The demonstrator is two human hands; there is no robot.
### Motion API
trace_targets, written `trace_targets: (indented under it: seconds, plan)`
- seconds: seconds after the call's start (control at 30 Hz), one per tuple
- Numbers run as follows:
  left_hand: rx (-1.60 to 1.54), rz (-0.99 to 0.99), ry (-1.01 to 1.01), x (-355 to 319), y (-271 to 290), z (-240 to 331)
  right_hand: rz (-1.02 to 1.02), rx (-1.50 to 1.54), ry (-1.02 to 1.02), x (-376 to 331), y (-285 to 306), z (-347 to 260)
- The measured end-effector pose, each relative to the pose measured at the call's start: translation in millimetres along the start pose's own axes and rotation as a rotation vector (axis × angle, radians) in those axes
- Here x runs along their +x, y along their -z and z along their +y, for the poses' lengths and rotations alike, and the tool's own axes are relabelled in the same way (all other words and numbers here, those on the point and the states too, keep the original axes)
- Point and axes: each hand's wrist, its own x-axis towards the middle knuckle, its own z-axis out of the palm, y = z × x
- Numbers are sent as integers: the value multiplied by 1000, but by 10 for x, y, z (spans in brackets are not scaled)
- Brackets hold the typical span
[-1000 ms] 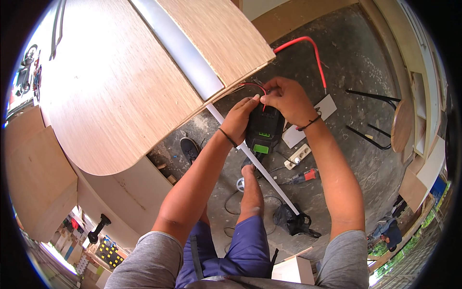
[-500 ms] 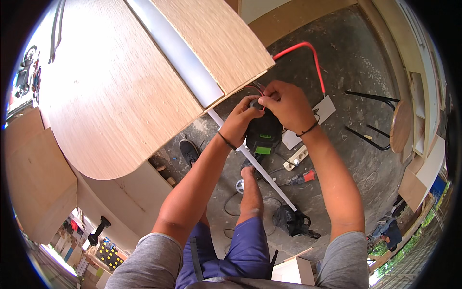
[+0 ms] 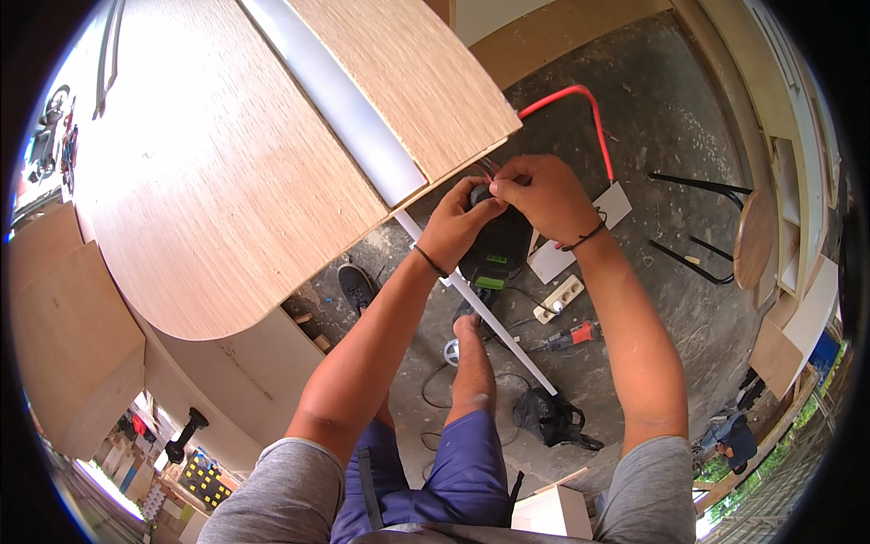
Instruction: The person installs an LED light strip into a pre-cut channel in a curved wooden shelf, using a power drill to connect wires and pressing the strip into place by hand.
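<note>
Just under the corner edge of a light wood panel (image 3: 299, 208), my two hands meet at thin red and dark wires (image 3: 490, 172). My right hand (image 3: 546, 195) pinches a thin red wire between thumb and bent fingers. Close against it, my left hand (image 3: 460, 225) is closed too, fingertips at the same wire, though its grip is partly hidden. A white strip (image 3: 349, 109) is set lengthwise into the panel. Below the hands is a black device with green parts (image 3: 494, 263); its upper part is covered by my fingers, and I cannot make out its kind.
A red bent tube (image 3: 594, 127) sticks out past the panel. On the floor lie a white power strip (image 3: 559, 298), a red and black power tool (image 3: 571, 336), cables and a black bag (image 3: 548, 417). A long white bar (image 3: 498, 326) slants below. A stool (image 3: 752, 238) lies at right.
My fingers have shifted slightly at the wire, and the left thumb has tipped upward. The panel has moved very slightly in view. Both hands stay together at the same spot.
</note>
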Motion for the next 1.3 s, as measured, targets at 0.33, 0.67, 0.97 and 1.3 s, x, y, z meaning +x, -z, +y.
trace_targets:
  seconds: [0.33,0.67,0.97,1.3]
  plan:
    - [124,97,-73,21,-10,-31,10,-74,56,12,-3,-20]
    - [15,152,-52,51,57,-79,78,-74,60,-8,-79,-112]
    - [-109,164,-7,37,-23,0,167,-122,136,3,-116,-34]
    - [-63,240,-9,64,74,-13,224,-82,166,101,-251,92]
